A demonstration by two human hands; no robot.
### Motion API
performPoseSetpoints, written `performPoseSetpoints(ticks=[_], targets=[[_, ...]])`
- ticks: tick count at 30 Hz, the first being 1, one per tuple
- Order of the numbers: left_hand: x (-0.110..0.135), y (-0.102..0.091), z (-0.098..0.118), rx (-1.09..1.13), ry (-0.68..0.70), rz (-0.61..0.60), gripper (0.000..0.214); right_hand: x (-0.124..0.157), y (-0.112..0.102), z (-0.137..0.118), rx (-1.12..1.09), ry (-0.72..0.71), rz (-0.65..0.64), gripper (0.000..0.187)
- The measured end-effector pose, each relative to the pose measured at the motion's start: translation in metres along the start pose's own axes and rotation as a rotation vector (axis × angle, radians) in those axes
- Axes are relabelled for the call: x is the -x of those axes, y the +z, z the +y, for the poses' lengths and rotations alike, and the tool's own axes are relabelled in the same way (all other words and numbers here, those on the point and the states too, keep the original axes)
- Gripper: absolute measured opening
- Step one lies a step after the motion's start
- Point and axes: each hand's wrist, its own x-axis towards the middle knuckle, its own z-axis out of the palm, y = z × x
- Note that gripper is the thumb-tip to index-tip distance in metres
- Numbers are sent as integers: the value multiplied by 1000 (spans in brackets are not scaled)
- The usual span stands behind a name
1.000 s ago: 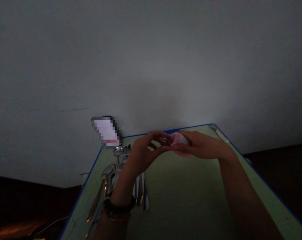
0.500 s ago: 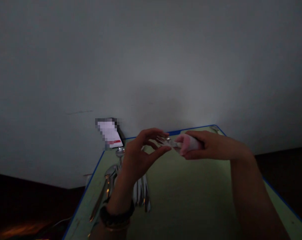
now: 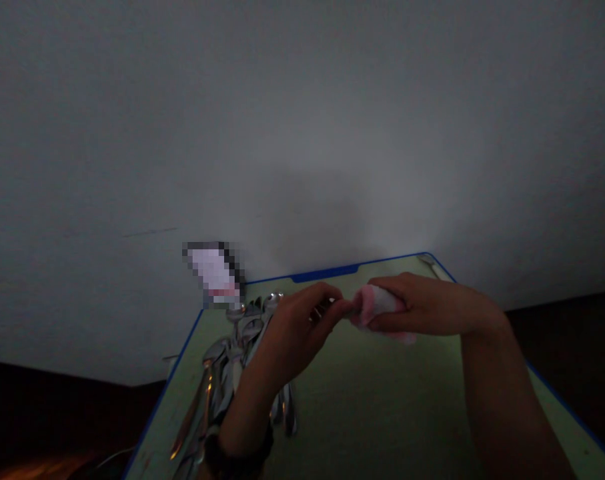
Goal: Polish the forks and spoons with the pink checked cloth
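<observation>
My left hand (image 3: 302, 330) is closed in a pinch on a metal fork (image 3: 326, 305), whose head is mostly hidden behind the fingers. A pink-and-white cloth (image 3: 379, 303) is bunched in my right hand (image 3: 425, 301), which is closed on it. The fork's handle end runs toward the cloth and is out of sight there. Both hands are above the green table (image 3: 362, 393), with their fingers nearly meeting. Under and beside my left forearm lies a pile of metal spoons (image 3: 217, 350) and other cutlery, partly covered by the arm.
A phone (image 3: 212, 270), blurred out, leans against the grey wall (image 3: 302, 133) at the table's back left. One piece of cutlery (image 3: 431, 265) lies at the back right corner. The table has a blue edge (image 3: 325, 273) along the wall.
My left fingers have closed around the fork's head, which showed between them before. Both hands sit slightly lower, and a loose end of the cloth now hangs below my right hand.
</observation>
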Motion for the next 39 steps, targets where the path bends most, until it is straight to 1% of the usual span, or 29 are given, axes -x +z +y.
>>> performPoseSetpoints(ticks=[5,8,12,13,16,19,21,24,31,35,37,39], targets=[[1,-3,3,-137,24,-111,28,-1,-1,2,45,-4,18,32],[3,-5,7,-150,27,-129,31,1,-2,2,3,-26,6,32],[5,-8,9,-90,13,-78,17,3,-3,5,-93,-20,13,34],[5,-9,8,-74,11,-59,16,4,-4,6,-107,-18,27,35],[6,-14,3,-44,-4,11,23,6,-6,9,-120,-20,76,34],[7,-20,-3,-40,-30,89,16,7,-8,8,-134,-12,89,33],[7,-23,-4,-32,-37,105,12,8,-9,7,-150,-12,83,34],[7,-24,-4,-5,-44,106,11,8,-9,4,-155,-21,83,35],[6,-20,-2,85,-102,100,14,7,-8,3,-157,-45,70,33],[4,-14,1,207,-140,105,29,-1,-1,0,-115,-68,64,32],[2,-12,2,223,-162,115,36,-6,4,-3,-98,-114,56,30],[1,-10,2,210,-196,139,36,-10,8,-5,-93,-180,36,27]])
